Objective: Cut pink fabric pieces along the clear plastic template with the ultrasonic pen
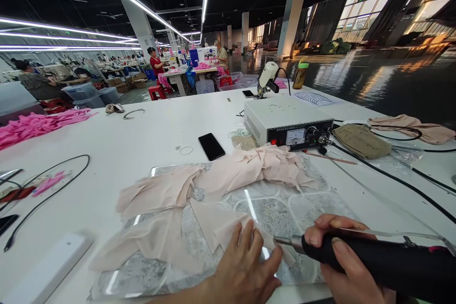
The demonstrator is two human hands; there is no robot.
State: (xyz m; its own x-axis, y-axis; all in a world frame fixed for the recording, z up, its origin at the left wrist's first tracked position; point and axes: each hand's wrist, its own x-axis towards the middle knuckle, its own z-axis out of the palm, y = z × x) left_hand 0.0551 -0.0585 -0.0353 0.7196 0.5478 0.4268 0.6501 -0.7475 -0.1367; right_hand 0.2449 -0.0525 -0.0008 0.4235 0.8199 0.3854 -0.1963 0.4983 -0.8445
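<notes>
Left hand [245,262] touches fabric [211,222]; right hand [352,266] grips tool [395,259].

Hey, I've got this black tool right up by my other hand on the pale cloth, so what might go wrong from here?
First, the metal tip of the tool in your right hand sits very near your left hand's fingers, so a slip might catch one. Second, the thin cloth under your left hand looks loose and could bunch or shift.
</notes>
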